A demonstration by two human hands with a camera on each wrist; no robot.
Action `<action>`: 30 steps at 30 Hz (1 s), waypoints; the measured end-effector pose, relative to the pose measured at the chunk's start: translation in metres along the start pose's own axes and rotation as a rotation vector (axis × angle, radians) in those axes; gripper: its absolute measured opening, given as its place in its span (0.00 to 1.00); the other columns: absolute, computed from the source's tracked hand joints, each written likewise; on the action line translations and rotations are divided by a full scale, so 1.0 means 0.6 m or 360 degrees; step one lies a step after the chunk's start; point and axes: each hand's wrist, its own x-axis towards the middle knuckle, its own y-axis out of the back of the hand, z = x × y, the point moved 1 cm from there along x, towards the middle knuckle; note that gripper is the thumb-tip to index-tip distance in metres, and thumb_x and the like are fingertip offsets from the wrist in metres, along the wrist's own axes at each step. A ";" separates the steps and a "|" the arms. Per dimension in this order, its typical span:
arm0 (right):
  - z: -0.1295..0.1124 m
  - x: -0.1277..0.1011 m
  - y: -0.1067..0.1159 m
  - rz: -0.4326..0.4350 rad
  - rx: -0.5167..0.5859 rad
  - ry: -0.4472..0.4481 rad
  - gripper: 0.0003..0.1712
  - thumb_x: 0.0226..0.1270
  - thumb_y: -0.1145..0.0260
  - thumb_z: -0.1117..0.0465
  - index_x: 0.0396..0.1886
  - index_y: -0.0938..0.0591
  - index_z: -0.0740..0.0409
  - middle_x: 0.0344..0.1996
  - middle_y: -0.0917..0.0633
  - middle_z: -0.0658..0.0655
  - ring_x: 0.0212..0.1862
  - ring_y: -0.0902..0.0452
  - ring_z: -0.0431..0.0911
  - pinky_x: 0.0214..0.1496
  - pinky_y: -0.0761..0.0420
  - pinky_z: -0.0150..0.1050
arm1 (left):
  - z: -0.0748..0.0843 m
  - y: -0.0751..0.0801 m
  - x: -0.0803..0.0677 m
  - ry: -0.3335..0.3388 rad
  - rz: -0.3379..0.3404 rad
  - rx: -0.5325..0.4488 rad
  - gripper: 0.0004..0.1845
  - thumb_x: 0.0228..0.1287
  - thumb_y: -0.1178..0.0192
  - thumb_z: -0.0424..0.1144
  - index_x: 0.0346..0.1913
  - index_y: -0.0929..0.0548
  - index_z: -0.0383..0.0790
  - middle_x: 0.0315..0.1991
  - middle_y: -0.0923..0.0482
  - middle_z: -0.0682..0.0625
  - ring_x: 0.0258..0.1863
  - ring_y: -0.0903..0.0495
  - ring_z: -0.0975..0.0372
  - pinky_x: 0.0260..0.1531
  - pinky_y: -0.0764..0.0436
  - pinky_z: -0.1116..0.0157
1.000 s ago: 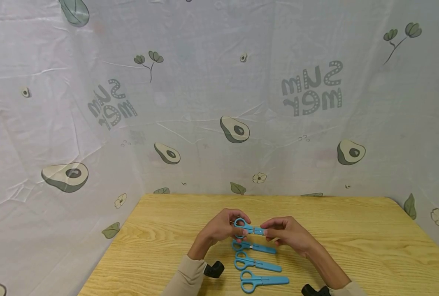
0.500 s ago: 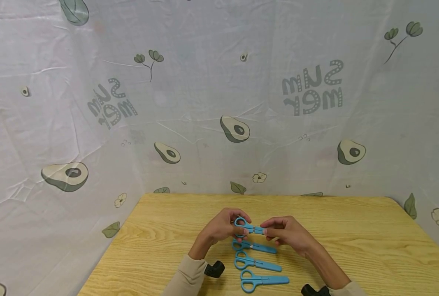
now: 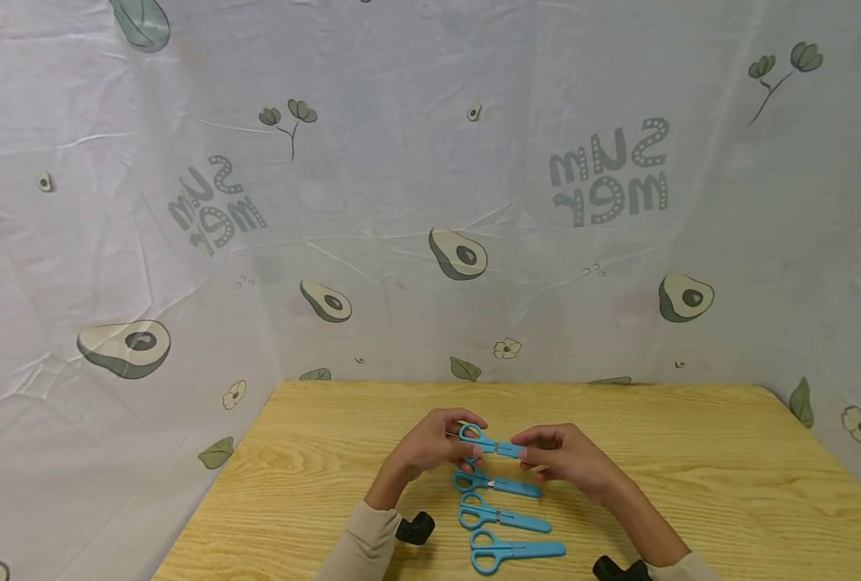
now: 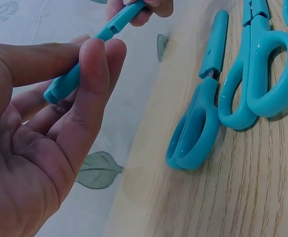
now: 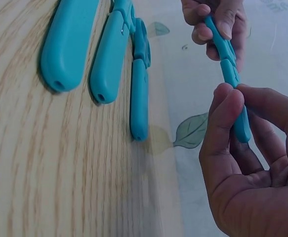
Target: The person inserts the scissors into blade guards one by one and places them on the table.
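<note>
My left hand (image 3: 430, 441) pinches the handle of light-blue scissors (image 3: 474, 434) between thumb and fingers, above the table. At their other end, my right hand (image 3: 566, 456) grips the blue blade cover (image 3: 506, 449) between thumb and fingertips. In the right wrist view the cover (image 5: 229, 74) sits over the blades, its end poking out below the right fingers. Parts of the handle are hidden behind the left fingers. Just nearer than the hands lie matching capped scissors (image 3: 515, 486), with a bit of metal showing between cover and handle.
Two more capped scissors, a middle pair (image 3: 524, 522) and a nearest pair (image 3: 539, 549), lie in a row, handles to the left. The wooden table (image 3: 314, 452) ends at a pale printed curtain (image 3: 386, 177). Black wrist devices (image 3: 415, 528) show on both forearms.
The held scissors have risen very slightly, and the head view has shifted a little. Both hands keep their grips; the scissors on the table have stayed in place.
</note>
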 end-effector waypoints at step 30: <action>0.007 -0.005 0.010 0.0070 0.0021 -0.0053 0.24 0.80 0.33 0.62 0.66 0.21 0.75 0.47 0.11 0.57 0.49 0.12 0.47 0.47 0.10 0.38 | -0.019 0.027 -0.004 0.0022 0.0148 0.0031 0.22 0.73 0.32 0.29 0.67 0.19 0.32 0.41 0.14 0.45 0.42 0.08 0.38 0.36 0.06 0.54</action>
